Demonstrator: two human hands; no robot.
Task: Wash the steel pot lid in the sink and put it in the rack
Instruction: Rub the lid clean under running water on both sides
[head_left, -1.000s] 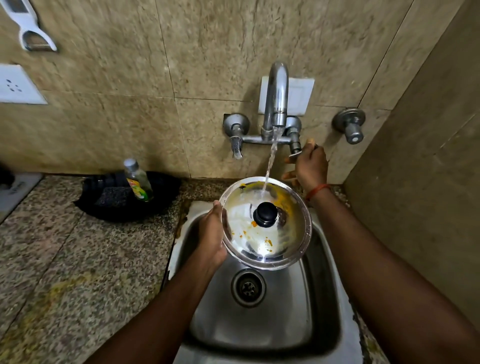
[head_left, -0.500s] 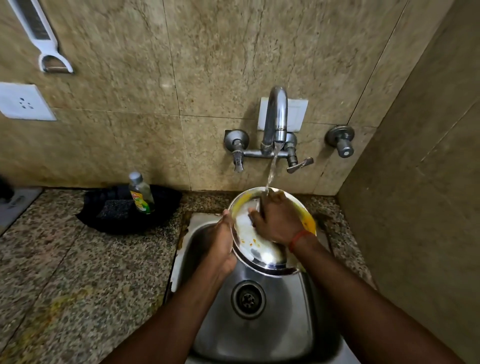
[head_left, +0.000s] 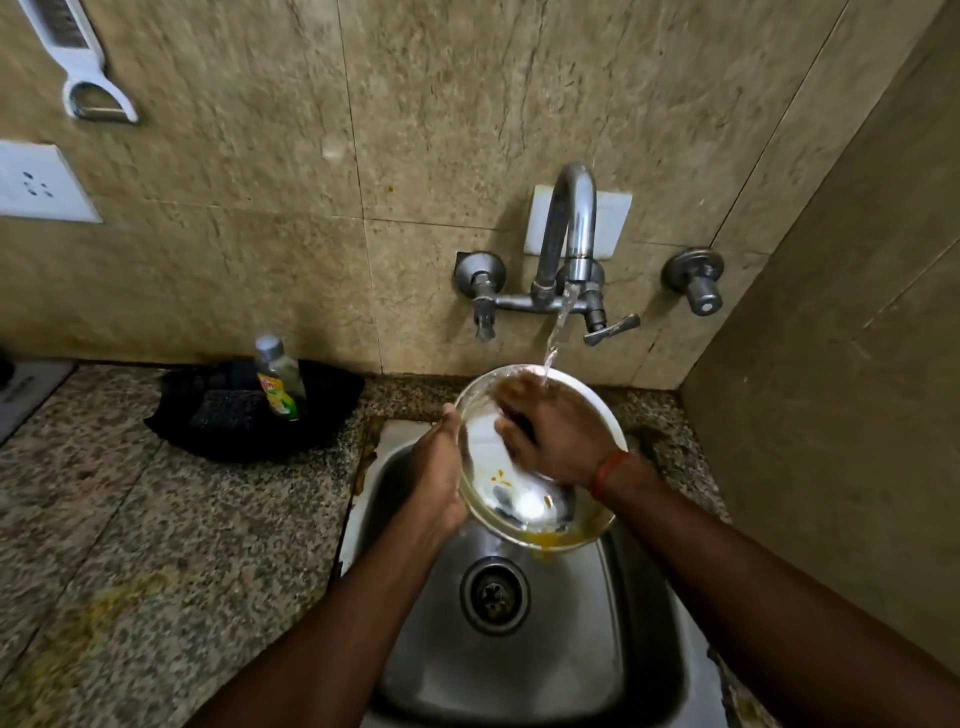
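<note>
Above the stainless steel sink (head_left: 519, 649), the round steel pot lid (head_left: 519, 504) is gripped at its rim by the left hand (head_left: 439, 467) and touched by the right hand (head_left: 550, 436), whose fingers are too blurred to judge; the yellow label on the clear bottle (head_left: 280, 376) is unreadable.

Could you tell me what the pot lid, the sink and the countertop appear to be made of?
The pot lid looks like polished steel, given its mirror glare. The sink seems brushed steel, with a duller sheen. The countertop is probably granite, given its speckled grain.
</note>
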